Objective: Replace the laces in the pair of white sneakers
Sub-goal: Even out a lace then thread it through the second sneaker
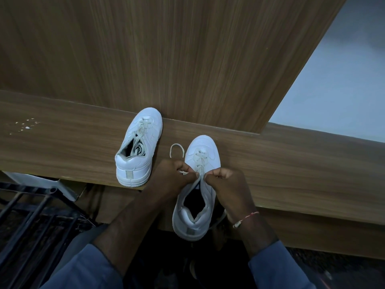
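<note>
Two white sneakers rest on a narrow wooden ledge. The left sneaker stands apart, toe away from me, its off-white lace loose and partly tucked inside. The right sneaker lies toe away, its heel hanging over the ledge's near edge. My left hand pinches an off-white lace whose free end loops on the wood beside the toe. My right hand pinches the shoe's upper edge by the eyelets, fingertips almost meeting the left hand's. The lower eyelets are laced.
A tall wooden panel rises right behind the ledge. White crumbs dot the ledge's far left. A black metal frame sits below on the left. A pale wall shows at the right.
</note>
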